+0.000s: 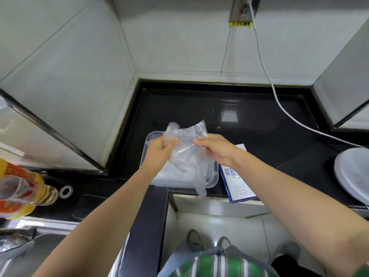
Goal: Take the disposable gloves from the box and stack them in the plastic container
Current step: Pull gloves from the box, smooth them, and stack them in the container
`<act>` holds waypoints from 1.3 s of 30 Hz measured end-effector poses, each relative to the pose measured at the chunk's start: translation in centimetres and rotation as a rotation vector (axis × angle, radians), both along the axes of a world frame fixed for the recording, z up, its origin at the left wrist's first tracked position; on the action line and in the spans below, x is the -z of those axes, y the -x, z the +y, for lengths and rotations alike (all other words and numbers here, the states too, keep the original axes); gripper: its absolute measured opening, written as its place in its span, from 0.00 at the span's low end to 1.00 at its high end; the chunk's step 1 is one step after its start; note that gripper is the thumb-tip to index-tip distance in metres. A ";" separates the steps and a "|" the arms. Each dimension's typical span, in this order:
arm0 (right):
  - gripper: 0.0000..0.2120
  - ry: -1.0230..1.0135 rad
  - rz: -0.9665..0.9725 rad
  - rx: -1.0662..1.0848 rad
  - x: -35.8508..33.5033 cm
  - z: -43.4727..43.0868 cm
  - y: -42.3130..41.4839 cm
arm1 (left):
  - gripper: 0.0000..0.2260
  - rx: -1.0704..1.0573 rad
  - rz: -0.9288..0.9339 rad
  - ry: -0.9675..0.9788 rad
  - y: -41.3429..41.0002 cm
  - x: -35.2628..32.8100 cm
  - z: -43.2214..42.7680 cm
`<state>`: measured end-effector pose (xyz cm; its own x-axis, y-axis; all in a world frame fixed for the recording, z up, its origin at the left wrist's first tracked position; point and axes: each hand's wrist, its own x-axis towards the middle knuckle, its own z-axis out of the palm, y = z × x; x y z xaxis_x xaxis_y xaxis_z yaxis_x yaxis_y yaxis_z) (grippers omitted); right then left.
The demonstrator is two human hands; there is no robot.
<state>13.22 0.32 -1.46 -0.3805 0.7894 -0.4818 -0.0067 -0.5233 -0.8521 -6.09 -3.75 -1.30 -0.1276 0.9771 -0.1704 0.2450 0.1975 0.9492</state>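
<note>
Because glove is thin, soft, floppy, very light: pinch edges, not middle. Left hand and right hand each pinch one side, just above plastic container. Box touching container's right side.

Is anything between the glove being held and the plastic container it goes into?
Nothing visible. The left hand and right hand pinch the glove right above the open plastic container, which has no lid on. Only a whitish layer, probably stacked gloves, lies inside. The glove's lower tip dangles past the near rim.
</note>
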 end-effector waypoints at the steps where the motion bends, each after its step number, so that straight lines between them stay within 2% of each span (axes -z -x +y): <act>1: 0.04 -0.042 -0.009 0.056 0.2 0.1 0.0 | 0.13 -0.003 -0.022 0.008 0.3 -0.1 0.0; 3: 0.07 -0.099 -0.046 0.133 0.5 0.1 0.3 | 0.14 0.023 -0.068 0.101 0.7 -0.2 -0.1; 6: 0.25 -0.163 -0.083 0.196 0.6 -0.1 1.0 | 0.08 0.105 -0.185 0.212 1.0 0.0 -0.1; 8: 0.34 -0.179 -0.069 0.264 0.5 -0.3 1.3 | 0.04 0.013 -0.275 0.187 1.1 0.2 0.1; 10: 0.40 -0.217 -0.099 0.310 1.0 -0.3 1.6 | 0.05 -0.058 -0.305 0.174 1.3 0.5 0.2; 11: 0.39 -0.247 -0.136 0.318 1.3 -0.3 1.8 | 0.05 -0.055 -0.310 0.172 1.1 0.5 0.2; 13: 0.29 -0.307 -0.242 0.341 1.6 -0.5 2.4 | 0.07 -0.056 -0.307 0.149 0.7 0.7 0.3; 14: 0.24 -0.334 -0.292 0.365 1.5 -0.8 2.6 | 0.07 -0.077 -0.259 0.131 0.5 0.8 0.5; 17: 0.20 -0.352 -0.399 0.432 2.2 -0.9 2.8 | 0.08 -0.117 0.019 0.067 0.9 1.4 0.8; 20: 0.13 -0.352 -0.492 0.440 2.9 -0.5 2.2 | 0.09 -0.072 0.305 -0.004 2.4 2.4 0.8; 23: 0.05 -0.403 -0.569 0.482 3.2 0.0 1.4 | 0.08 0.012 0.585 0.005 3.2 3.0 0.6; 25: 0.08 -0.505 -0.625 0.501 2.8 0.3 1.3 | 0.07 0.071 0.747 0.003 2.9 3.4 0.9; 27: 0.09 -0.628 -0.595 0.481 2.2 0.5 1.7 | 0.07 0.113 0.794 0.053 2.3 3.8 1.2; 30: 0.03 -0.753 -0.590 0.289 2.4 0.7 2.9 | 0.11 0.160 0.826 0.129 1.1 4.4 1.5; 33: 0.04 -0.571 -0.680 -0.065 4.2 0.5 4.1 | 0.14 0.214 0.901 0.186 0.7 5.5 1.9; 36: 0.15 -0.280 -0.821 -0.404 6.3 0.2 4.7 | 0.18 0.257 0.933 0.292 0.5 7.0 2.1; 39: 0.29 -0.106 -0.886 -0.585 7.7 0.1 5.1 | 0.17 0.276 0.841 0.436 0.7 7.2 2.0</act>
<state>8.11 0.44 -9.18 -0.2616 0.6517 -0.7119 0.8661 -0.1671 -0.4712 -6.75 -1.77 -8.52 -0.1486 0.8641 -0.4808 0.8970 0.3225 0.3024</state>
